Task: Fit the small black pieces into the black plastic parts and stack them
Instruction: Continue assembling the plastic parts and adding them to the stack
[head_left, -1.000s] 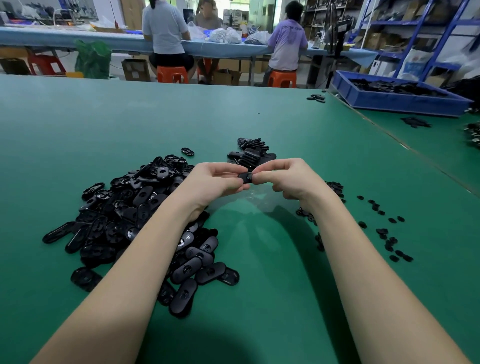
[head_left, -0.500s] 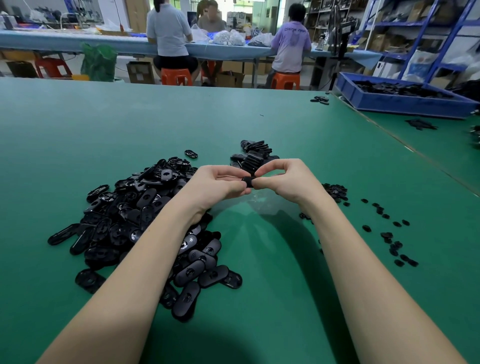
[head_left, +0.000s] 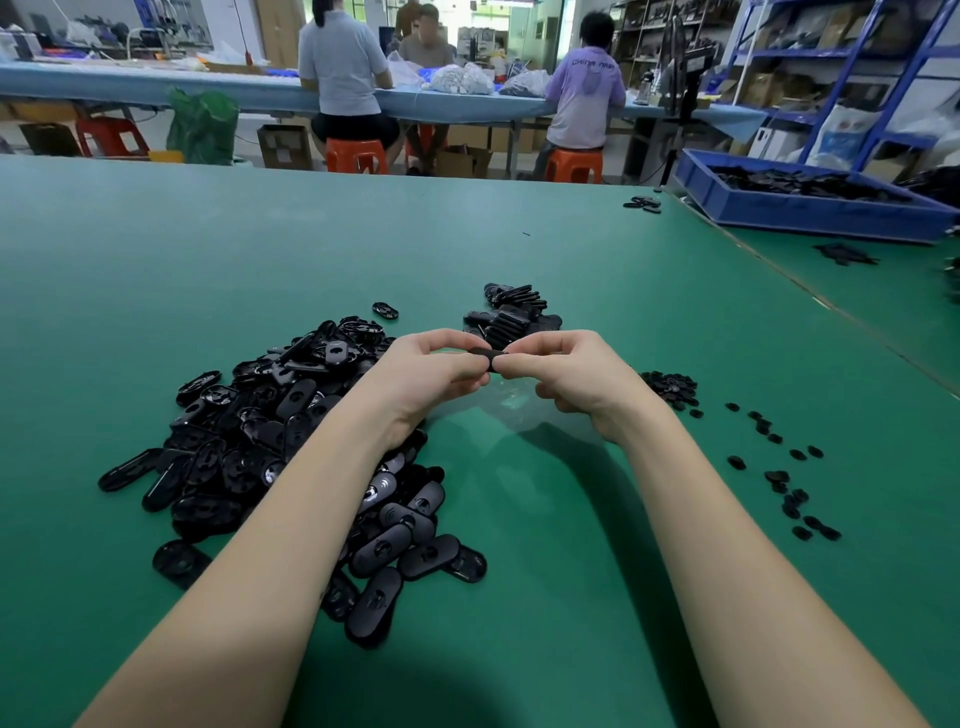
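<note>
Green workbench (head_left: 519, 234), workshop behind. I see left hand (head_left: 431, 371) and right hand (head_left: 566, 374) both pinching one oval black plastic part (head_left: 488, 357) above the mat, likely seating an insert. Finished stack (head_left: 511, 317) waits just beyond.

One wide-angle view only, worn on the person's head — it looks forward and down across the green table (head_left: 260, 249). Both forearms run up from the bottom corners, so the hands sit close, mid-frame. The lens bends the table's edges, and the upper band of the frame reaches far — a blue-topped bench (head_left: 156, 85) and shelving (head_left: 831, 62).
</note>
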